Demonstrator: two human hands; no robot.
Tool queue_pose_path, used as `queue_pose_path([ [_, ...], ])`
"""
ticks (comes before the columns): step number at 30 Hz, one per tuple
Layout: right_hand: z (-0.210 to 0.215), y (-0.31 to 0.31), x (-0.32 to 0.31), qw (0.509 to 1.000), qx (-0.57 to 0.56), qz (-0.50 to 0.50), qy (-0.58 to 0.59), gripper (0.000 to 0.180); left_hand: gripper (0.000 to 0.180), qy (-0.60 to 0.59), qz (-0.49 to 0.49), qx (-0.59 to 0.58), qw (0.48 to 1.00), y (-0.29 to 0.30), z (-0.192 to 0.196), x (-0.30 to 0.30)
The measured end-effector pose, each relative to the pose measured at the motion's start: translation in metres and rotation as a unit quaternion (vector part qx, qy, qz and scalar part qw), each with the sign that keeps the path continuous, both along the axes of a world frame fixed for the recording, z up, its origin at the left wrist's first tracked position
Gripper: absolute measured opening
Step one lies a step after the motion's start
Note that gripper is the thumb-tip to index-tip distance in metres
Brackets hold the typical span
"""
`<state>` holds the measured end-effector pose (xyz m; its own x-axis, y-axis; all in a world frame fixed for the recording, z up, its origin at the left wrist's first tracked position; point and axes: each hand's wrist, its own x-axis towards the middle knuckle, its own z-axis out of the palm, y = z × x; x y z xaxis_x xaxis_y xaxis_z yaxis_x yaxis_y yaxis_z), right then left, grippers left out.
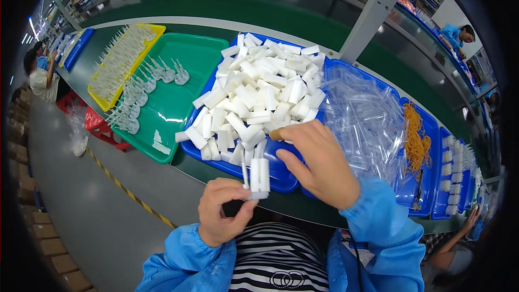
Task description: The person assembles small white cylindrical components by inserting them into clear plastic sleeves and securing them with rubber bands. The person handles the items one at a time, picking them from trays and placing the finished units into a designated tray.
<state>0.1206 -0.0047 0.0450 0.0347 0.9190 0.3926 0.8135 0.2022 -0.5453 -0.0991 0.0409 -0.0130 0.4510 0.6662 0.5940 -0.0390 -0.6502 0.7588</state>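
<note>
My left hand [224, 209] pinches the grey-white base of a small white plastic part [258, 195] with thumb and forefinger. White foam blocks [260, 174] stand upright on that base, beside a thin white prong. To the right, my right hand [318, 161] hovers over the near edge of a blue tray [281, 176] heaped with white foam pieces [265, 89]. Its thumb and forefinger are apart with nothing seen between them, and a tan cover sits on a fingertip. The other fingers of that hand are partly hidden.
To the left, a green tray [208, 43] and a yellow tray [158, 31] hold pronged white parts. Clear plastic tubes [365, 121] and orange rubber bands [416, 135] fill blue trays at right. A metal post [373, 16] rises behind; other people work farther off.
</note>
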Motion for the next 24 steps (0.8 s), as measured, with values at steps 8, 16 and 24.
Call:
queue_pose_path([
  [8,-0.033,0.024,-0.005,0.965,-0.02,-0.048,-0.256,0.02,0.036,0.079,0.008,0.072,0.994,0.011,-0.003,0.0],
  [16,-0.02,0.011,-0.002,0.997,-0.056,-0.044,-0.005,0.018,0.038,0.118,-0.029,0.117,0.986,0.012,-0.004,0.006],
  [24,0.005,0.002,0.006,0.905,-0.103,-0.077,0.406,0.025,0.037,0.125,-0.099,0.181,0.97,0.008,0.011,0.008],
])
